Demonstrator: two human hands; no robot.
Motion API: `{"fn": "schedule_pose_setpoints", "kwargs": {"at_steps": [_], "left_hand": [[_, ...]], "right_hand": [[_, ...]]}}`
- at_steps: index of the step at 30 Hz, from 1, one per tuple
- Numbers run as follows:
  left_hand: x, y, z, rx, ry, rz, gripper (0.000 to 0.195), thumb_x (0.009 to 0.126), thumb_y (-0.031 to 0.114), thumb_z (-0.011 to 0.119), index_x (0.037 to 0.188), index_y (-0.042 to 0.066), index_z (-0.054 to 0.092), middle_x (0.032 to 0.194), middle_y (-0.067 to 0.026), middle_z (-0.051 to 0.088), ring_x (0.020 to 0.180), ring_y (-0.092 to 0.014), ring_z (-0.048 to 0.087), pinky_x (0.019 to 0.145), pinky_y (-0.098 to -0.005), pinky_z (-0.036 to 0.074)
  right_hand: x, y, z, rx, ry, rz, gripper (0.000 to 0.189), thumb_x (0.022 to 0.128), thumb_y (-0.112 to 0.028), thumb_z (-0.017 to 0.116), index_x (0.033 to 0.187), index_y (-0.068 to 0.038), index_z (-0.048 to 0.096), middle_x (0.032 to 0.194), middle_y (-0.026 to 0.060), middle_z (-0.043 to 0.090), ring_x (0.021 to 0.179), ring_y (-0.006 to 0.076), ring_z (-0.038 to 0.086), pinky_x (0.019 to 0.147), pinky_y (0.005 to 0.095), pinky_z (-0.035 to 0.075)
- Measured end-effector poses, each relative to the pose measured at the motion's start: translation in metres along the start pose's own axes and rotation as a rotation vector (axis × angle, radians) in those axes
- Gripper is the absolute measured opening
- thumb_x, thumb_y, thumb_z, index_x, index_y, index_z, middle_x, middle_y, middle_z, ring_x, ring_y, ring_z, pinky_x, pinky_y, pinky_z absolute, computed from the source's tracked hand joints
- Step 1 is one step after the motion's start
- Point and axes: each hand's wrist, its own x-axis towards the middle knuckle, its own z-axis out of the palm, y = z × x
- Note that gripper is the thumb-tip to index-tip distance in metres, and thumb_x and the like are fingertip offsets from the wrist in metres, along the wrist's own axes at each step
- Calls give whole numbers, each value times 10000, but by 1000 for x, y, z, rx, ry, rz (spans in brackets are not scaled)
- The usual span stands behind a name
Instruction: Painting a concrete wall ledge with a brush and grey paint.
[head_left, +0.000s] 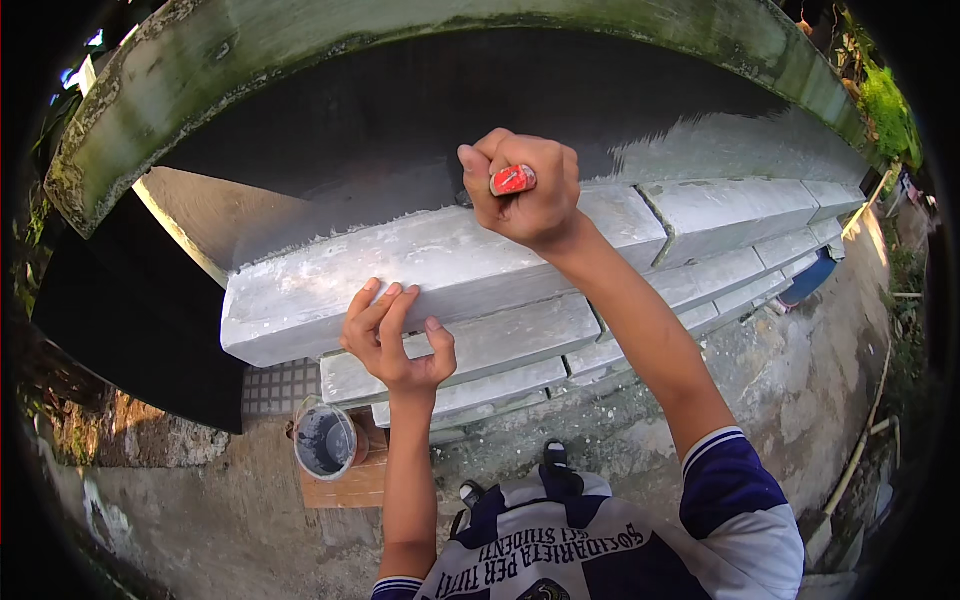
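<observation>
My right hand (529, 187) grips a paintbrush by its red handle (513, 180), its butt end facing up at me. Most of the brush head is hidden behind the fist, close to where the wall meets the ledge. Dark grey paint (420, 105) covers much of the wall, ending in streaky strokes against the paler grey part (705, 150) on the right. Below it runs a pale concrete ledge (337, 262). My left hand (394, 337) has its fingers apart, fingertips at the ledge's front edge, holding nothing.
A mossy concrete slab (300, 52) curves overhead. Lower pale steps (480, 341) descend toward me. A bucket of grey paint (326, 441) stands at lower left on a brown board (341, 491). A blue container (810, 281) sits far right by the steps.
</observation>
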Motion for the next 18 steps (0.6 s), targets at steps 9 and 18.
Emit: {"fn": "schedule_pose_setpoints", "kwargs": {"at_steps": [9, 18], "left_hand": [[2, -1, -8, -14, -36, -21, 341, 719, 76, 579, 1045, 26, 663, 1094, -121, 530, 1199, -340, 507, 969, -422, 459], [1, 4, -2, -58, -14, -23, 349, 740, 55, 566, 1076, 2, 644, 1108, -135, 531, 1204, -357, 503, 985, -448, 445]], "right_hand": [[42, -18, -56, -134, 106, 7, 343, 947, -150, 595, 770, -64, 313, 668, 86, 594, 424, 84, 445, 388, 198, 352], [40, -2, -134, -229, -9, -15, 500, 886, -341, 719, 936, -52, 314, 657, 94, 555, 458, 93, 461, 403, 226, 401]]}}
